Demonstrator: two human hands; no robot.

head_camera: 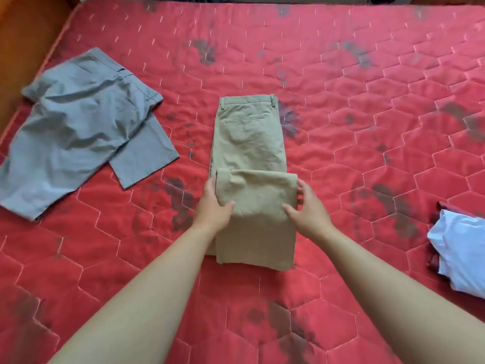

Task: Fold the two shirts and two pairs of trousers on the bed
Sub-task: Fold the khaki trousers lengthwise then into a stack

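Khaki trousers (249, 143) lie lengthwise in the middle of the bed, waistband at the far end, their leg ends doubled back over the lower part. My left hand (214, 206) grips the left side of that folded flap, thumb on top. On the flap's right side my right hand (307, 208) holds it the same way. Grey trousers (78, 132) lie crumpled and loosely spread at the left. A light blue shirt (462, 248) lies folded at the right edge of the view, on top of a dark red garment (434, 261) of which only a sliver shows.
The bed is a red quilted mattress (367, 114) with dark stains. A wooden bed frame (23, 48) runs along the left side. Bare mattress lies beyond the khaki trousers and to their right.
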